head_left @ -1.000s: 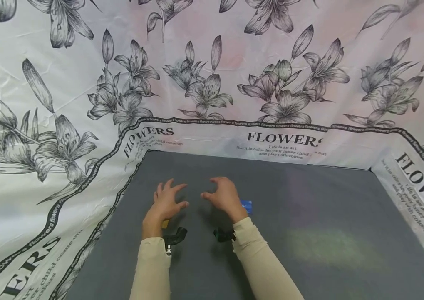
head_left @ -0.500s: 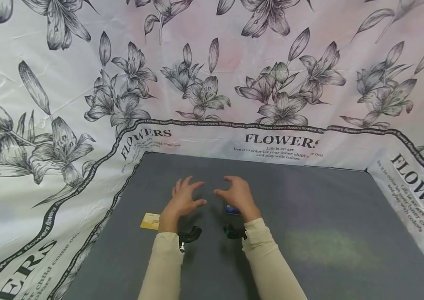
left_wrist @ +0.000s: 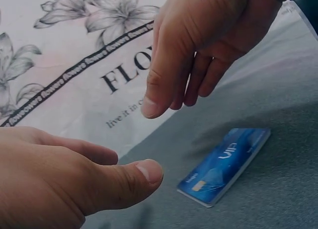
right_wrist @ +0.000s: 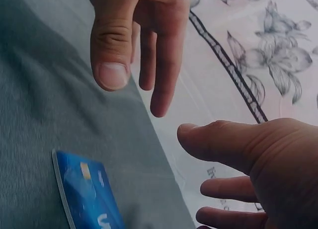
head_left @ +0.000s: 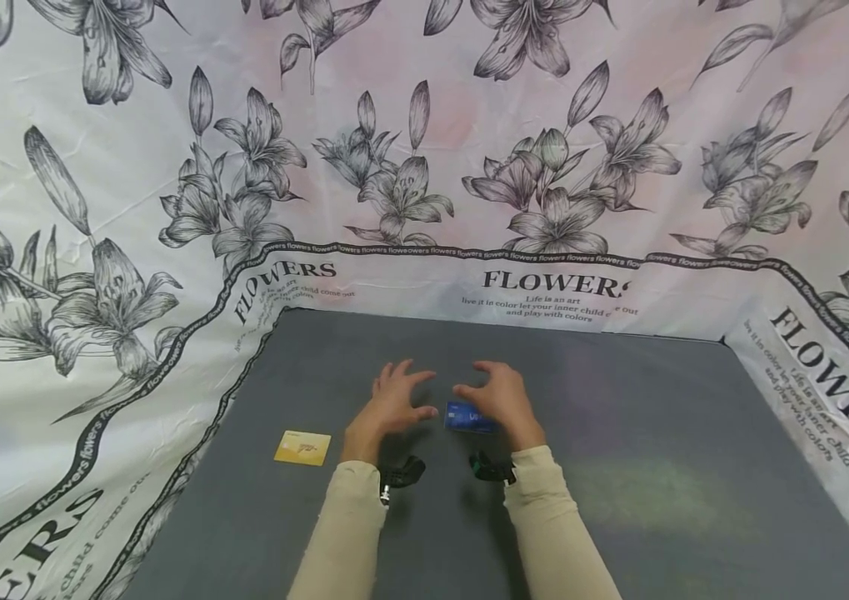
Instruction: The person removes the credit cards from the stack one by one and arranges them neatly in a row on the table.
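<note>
A blue card [head_left: 461, 417] printed "VIP" lies flat on the grey table, partly hidden by my right hand [head_left: 505, 402] in the head view. That hand hovers over it with thumb and fingers spread in a loose curve, holding nothing. To the left of the card, my left hand [head_left: 390, 407] is also raised, fingers apart and nothing between them. In the left wrist view the blue card [left_wrist: 226, 164] shows its chip and a thick pale edge. The right wrist view cuts off its lower part. A yellow card [head_left: 302, 447] lies farther left, apart from both hands.
Grey cloth covers the table [head_left: 641, 417]. A white curtain [head_left: 394, 283] with flower drawings and lettering stands along the back and both sides. Dark wrist mounts [head_left: 403, 472] hang below the wrists.
Both hands have shifted to the right above the table, still empty. The yellow card, earlier mostly covered by the left wrist, now shows fully. The blue card now appears left of the right wrist.
</note>
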`<state>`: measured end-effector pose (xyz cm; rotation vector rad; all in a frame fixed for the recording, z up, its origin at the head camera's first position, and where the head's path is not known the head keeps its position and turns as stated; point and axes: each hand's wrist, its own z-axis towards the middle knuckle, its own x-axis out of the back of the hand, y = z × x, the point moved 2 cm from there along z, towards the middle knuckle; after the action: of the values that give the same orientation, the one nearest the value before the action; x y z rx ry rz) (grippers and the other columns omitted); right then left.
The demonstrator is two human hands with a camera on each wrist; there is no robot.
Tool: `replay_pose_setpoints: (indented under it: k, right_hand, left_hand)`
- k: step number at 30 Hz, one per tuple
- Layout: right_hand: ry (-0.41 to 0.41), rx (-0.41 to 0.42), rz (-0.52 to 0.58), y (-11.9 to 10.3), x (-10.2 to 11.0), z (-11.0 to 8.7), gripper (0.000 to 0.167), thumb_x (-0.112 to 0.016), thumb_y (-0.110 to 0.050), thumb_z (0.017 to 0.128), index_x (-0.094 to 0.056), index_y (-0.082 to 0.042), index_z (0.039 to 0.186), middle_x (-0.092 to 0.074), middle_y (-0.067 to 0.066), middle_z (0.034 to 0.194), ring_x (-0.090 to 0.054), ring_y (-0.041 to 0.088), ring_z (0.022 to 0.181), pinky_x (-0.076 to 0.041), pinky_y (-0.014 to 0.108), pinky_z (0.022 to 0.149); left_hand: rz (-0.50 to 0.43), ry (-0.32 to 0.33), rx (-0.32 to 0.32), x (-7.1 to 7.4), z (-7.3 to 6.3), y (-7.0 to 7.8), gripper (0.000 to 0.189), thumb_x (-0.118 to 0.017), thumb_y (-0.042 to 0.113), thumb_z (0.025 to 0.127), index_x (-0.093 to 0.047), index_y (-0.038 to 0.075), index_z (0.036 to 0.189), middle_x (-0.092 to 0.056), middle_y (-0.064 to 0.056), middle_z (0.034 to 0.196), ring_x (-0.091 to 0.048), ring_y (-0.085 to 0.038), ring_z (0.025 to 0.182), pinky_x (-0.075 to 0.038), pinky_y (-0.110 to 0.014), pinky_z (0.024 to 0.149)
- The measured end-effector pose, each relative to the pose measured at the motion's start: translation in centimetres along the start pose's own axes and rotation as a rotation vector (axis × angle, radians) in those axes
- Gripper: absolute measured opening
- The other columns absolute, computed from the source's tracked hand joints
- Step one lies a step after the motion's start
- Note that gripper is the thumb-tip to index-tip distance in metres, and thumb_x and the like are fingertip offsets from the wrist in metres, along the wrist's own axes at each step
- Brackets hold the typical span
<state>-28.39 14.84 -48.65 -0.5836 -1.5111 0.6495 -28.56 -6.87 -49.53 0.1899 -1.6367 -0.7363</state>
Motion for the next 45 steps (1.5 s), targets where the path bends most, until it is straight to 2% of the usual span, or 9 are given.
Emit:
replay_pose_setpoints:
  k: [8, 15, 20, 27, 31, 36, 40, 43, 45]
  right_hand:
    - [-0.041, -0.026, -0.032, 2.3, 0.8, -0.9, 0.063, -0.082, -0.031, 0.099, -0.064, 0.000, 0.150, -0.059, 0.029, 0.155, -0.054, 0.052, 0.146, -0.048, 0.067, 0.116]
    - [-0.077, -0.007, -0.104, 3.2, 1.1, -0.7, 0.061, -0.083, -0.029, 0.098, -0.066, 0.001, 0.147, -0.061, 0.030, 0.153, -0.056, 0.053, 0.143, -0.049, 0.067, 0.115]
    - [-0.105, 0.031, -0.176, 3.7, 1.4, -0.5, 0.059, -0.088, -0.026, 0.093, -0.070, 0.003, 0.141, -0.066, 0.029, 0.146, -0.061, 0.051, 0.137, -0.052, 0.063, 0.112]
    - [-0.113, 0.140, -0.219, 4.1, 1.4, -0.9, 0.055, -0.095, -0.021, 0.083, -0.076, 0.004, 0.129, -0.072, 0.029, 0.134, -0.065, 0.050, 0.129, -0.053, 0.062, 0.111]
    - [-0.119, 0.176, -0.241, 4.3, 1.3, -1.2, 0.055, -0.097, -0.020, 0.080, -0.077, 0.003, 0.126, -0.068, 0.032, 0.138, -0.061, 0.053, 0.134, -0.049, 0.063, 0.116]
    - [-0.125, 0.165, -0.240, 4.6, 1.0, -1.6, 0.057, -0.097, -0.018, 0.079, -0.077, 0.002, 0.128, -0.059, 0.036, 0.149, -0.056, 0.055, 0.140, -0.046, 0.064, 0.119]
    - [-0.116, 0.151, -0.234, 4.7, 0.9, -1.7, 0.057, -0.097, -0.016, 0.078, -0.077, 0.001, 0.130, -0.059, 0.035, 0.149, -0.057, 0.054, 0.139, -0.047, 0.064, 0.118]
    - [-0.108, 0.145, -0.234, 4.9, 0.7, -1.7, 0.057, -0.097, -0.015, 0.078, -0.078, 0.000, 0.129, -0.059, 0.034, 0.149, -0.058, 0.054, 0.138, -0.047, 0.063, 0.117]
    - [-0.102, 0.147, -0.238, 5.0, 0.7, -1.7, 0.055, -0.096, -0.014, 0.078, -0.078, -0.001, 0.128, -0.060, 0.034, 0.149, -0.058, 0.054, 0.138, -0.047, 0.063, 0.117]
  left_hand:
    - [-0.016, -0.030, -0.024, -1.9, 0.1, 0.7, 0.065, -0.085, 0.030, 0.099, -0.061, 0.018, 0.158, -0.033, -0.025, 0.175, -0.020, -0.060, 0.162, -0.021, -0.077, 0.129]
    - [-0.028, -0.032, -0.029, -2.2, 0.5, 0.9, 0.064, -0.084, 0.028, 0.099, -0.061, 0.017, 0.158, -0.032, -0.024, 0.176, -0.017, -0.058, 0.164, -0.019, -0.076, 0.130]
    - [0.003, -0.039, -0.026, -2.3, 1.1, 0.8, 0.062, -0.084, 0.030, 0.099, -0.063, 0.019, 0.156, -0.033, -0.022, 0.176, -0.018, -0.057, 0.164, -0.020, -0.074, 0.131]
    - [0.004, -0.052, -0.017, -2.7, 1.5, 0.6, 0.060, -0.085, 0.026, 0.099, -0.064, 0.017, 0.155, -0.034, -0.023, 0.175, -0.018, -0.057, 0.164, -0.019, -0.074, 0.131]
    - [-0.014, -0.049, -0.011, -3.3, 1.4, 0.4, 0.060, -0.087, 0.025, 0.096, -0.067, 0.017, 0.152, -0.037, -0.023, 0.173, -0.020, -0.057, 0.163, -0.021, -0.079, 0.127]
    - [0.011, -0.050, -0.008, -3.6, 0.9, 0.7, 0.059, -0.088, 0.025, 0.095, -0.068, 0.018, 0.150, -0.038, -0.024, 0.172, -0.021, -0.058, 0.162, -0.019, -0.078, 0.128]
    - [0.027, -0.035, -0.006, -4.0, 0.7, 0.9, 0.057, -0.087, 0.024, 0.096, -0.069, 0.018, 0.150, -0.039, -0.024, 0.172, -0.022, -0.057, 0.162, -0.019, -0.079, 0.128]
    - [-0.012, -0.005, -0.005, -4.8, 1.0, 0.4, 0.055, -0.086, 0.020, 0.096, -0.069, 0.016, 0.148, -0.039, -0.024, 0.171, -0.021, -0.057, 0.162, -0.016, -0.079, 0.128]
    - [-0.002, -0.003, 0.000, -4.9, 1.0, 0.3, 0.054, -0.086, 0.021, 0.097, -0.070, 0.017, 0.148, -0.039, -0.023, 0.172, -0.021, -0.056, 0.162, -0.015, -0.078, 0.129]
